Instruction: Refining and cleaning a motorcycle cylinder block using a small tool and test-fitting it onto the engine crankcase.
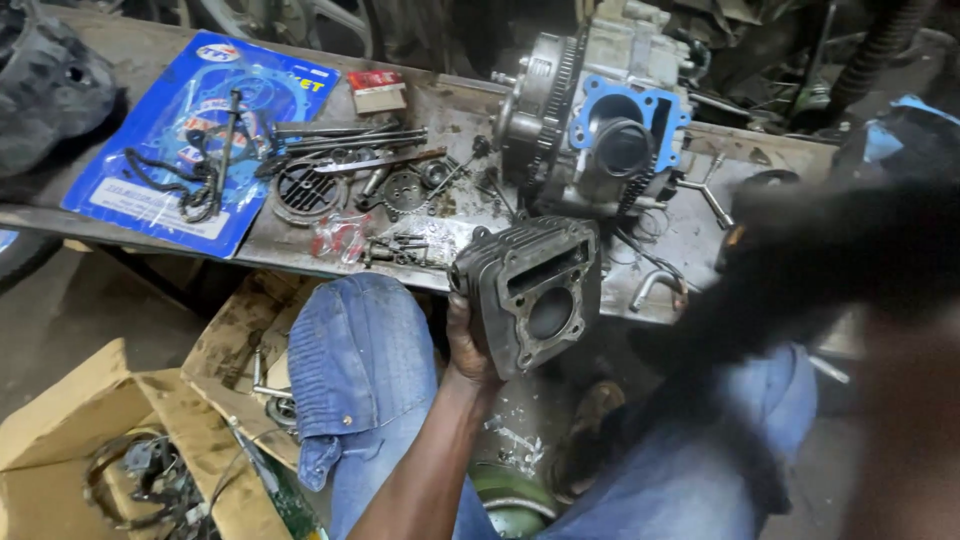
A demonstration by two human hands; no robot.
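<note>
Sitting at a low, grimy metal workbench [455, 105] in a dim, cluttered workshop, a person in blue jeans is holding a dark finned engine cylinder block [530, 290] up in front of the bench's near edge. The left hand [466, 345] is gripping the block from below and behind, fingers wrapped firmly around its finned side, with the bore and gasket face turned toward the viewer. The right hand [840, 265] is showing only as a large dark blur at the right of the view, and I cannot tell whether it is open or closed. Just behind the block, an engine crankcase [590, 110] with a blue gasket [665, 110] around its opening is resting on the bench. Loose bolts, long studs, a chain and small round parts are lying scattered across the stained surface, and a blue gasket packet [200, 130] is lying flat at the far left, beside a small red and white box [377, 90]. Torn, oil-soaked cardboard boxes [130, 430] holding more parts are sitting on the concrete floor below.
</note>
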